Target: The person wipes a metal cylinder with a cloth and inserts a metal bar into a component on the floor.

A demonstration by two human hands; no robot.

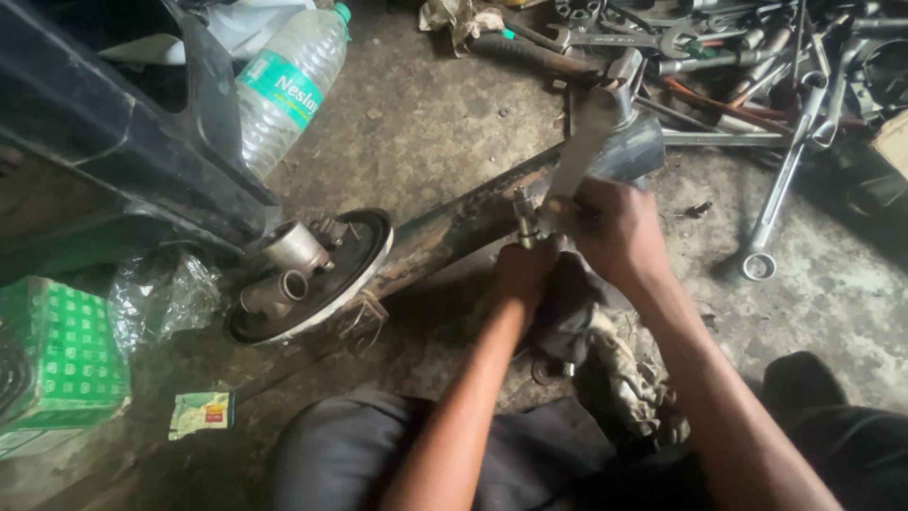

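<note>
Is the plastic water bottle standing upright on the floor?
No, the plastic water bottle lies tilted against the black plastic panel.

Green box (61, 355), white-dotted; clear bottle (288, 85), green label and cap; grey wrench (582, 142) above the fingers (567, 213); dark rag (567, 308) below.

A single head-worn camera looks steeply down from above a seated person's lap onto a concrete floor (426, 123), close enough that both forearms fill the lower middle of the frame. The left hand (523, 270) and right hand (615, 232) sit near centre, at arm's reach from the lens. The view faces forward and away from the body, taking in a bottle (288, 85) at top left and a heap of spanners (757, 57) at top right.
</note>
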